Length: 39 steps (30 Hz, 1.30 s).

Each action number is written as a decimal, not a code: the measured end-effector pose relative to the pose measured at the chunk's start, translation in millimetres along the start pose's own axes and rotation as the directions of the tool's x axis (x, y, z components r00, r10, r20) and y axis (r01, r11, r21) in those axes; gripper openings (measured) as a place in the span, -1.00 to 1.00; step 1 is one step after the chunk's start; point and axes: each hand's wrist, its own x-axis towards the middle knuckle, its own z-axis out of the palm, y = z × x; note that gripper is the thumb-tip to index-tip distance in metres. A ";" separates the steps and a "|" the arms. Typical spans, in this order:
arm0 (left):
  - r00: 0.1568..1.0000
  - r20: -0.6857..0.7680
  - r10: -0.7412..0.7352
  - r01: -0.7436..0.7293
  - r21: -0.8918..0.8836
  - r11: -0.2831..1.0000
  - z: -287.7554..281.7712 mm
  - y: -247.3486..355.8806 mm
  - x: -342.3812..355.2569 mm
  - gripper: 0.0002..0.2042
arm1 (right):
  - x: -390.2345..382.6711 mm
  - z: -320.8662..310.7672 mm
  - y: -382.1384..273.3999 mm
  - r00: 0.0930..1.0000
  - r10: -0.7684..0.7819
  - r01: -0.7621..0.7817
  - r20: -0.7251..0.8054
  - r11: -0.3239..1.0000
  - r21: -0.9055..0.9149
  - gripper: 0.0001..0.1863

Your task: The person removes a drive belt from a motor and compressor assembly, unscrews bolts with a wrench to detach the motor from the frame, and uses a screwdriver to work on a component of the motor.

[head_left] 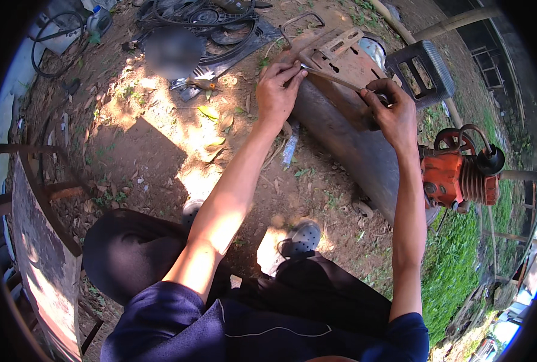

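Observation:
A thin, straight strip that looks like a tape measure's blade (pixel 333 78) stretches between my hands, over a rusty metal bracket plate (pixel 354 59) with slots. My left hand (pixel 276 90) pinches its far-left end at the plate's edge. Curled fingers of my right hand (pixel 392 111) grip the other end, where a small dark case is partly hidden. Beneath both hands lies a long grey-brown cylindrical tank (pixel 347 148), with the plate mounted on top. To the right of my right forearm sits an orange compressor pump (pixel 458 175) with cooling fins.
A black slotted guard (pixel 422 72) stands beyond my right hand. Black hoses and parts (pixel 220 30) lie on a dark sheet at the back, with hand tools (pixel 196 84) nearer. A weathered board (pixel 45 241) leans at left. My grey clog (pixel 305 235) is on the leaf-strewn dirt.

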 end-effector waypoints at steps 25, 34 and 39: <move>0.787 0.339 0.516 -0.562 0.047 0.826 42.4 58.7 56.6 -0.17 | 7.4 -14.5 21.9 0.974 -0.050 -0.019 0.220 0.954 0.300 -0.76; 0.815 0.358 0.455 -0.516 0.091 0.852 42.2 55.8 63.8 -0.41 | 22.2 20.7 30.3 0.919 -0.319 0.350 -0.230 0.930 0.109 -0.76; 0.887 0.186 0.423 -0.421 -0.051 0.906 34.0 63.7 86.7 -0.66 | 64.6 16.0 -16.3 0.917 -0.328 0.314 -0.228 0.944 -0.098 -0.69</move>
